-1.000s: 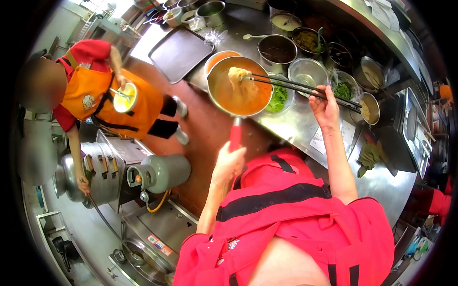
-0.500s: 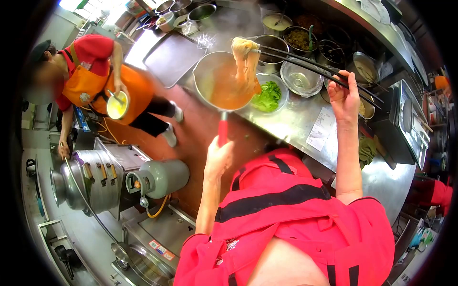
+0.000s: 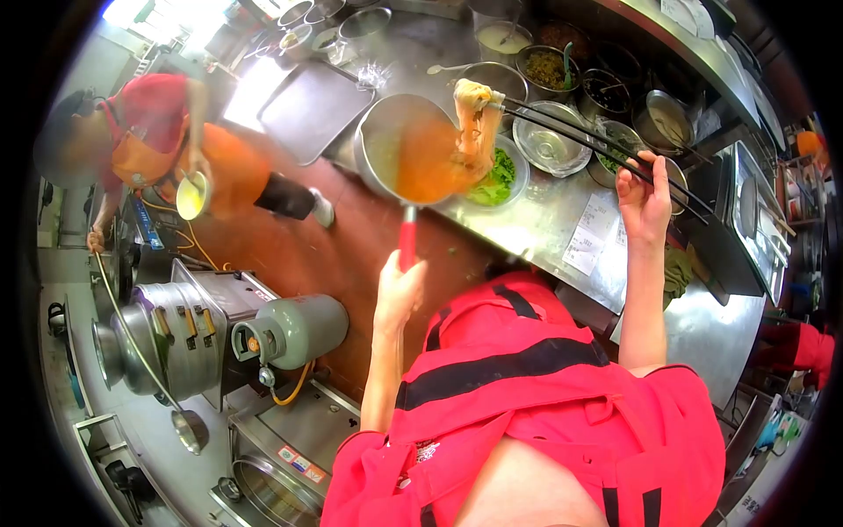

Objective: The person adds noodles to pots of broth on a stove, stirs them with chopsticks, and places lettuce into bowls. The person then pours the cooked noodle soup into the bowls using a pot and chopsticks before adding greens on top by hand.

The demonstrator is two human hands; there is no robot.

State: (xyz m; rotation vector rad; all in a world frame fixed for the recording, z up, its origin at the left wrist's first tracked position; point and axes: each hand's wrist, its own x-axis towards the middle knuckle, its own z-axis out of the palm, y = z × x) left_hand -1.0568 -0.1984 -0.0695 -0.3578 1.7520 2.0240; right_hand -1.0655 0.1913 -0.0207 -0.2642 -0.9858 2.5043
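Observation:
My left hand (image 3: 400,288) is wrapped round the red handle of a saucepan (image 3: 376,145), which holds orange-red soup (image 3: 423,162). In my right hand (image 3: 645,198) is a pair of long black chopsticks (image 3: 580,132), their tips gripping a bundle of noodles (image 3: 477,123). The noodles hang from the tips at the pan's right side, their lower end over the rim. Just beneath and to the right stands a clear bowl (image 3: 520,189) with green lettuce (image 3: 499,178) in it, partly hidden by the noodles.
A foil-rimmed bowl (image 3: 551,145) and several pots of ingredients line the steel counter (image 3: 527,230). Paper slips (image 3: 587,250) lie near its edge. At left, a co-worker (image 3: 149,132) holds a yellow-filled bowl (image 3: 190,198) and a long ladle (image 3: 132,329). A gas cylinder (image 3: 303,329) stands on the floor side.
The chopsticks and noodles have shifted right, toward the lettuce bowl. The pan has tilted slightly. The co-worker has moved left, and the long ladle has swung away from the lower pot.

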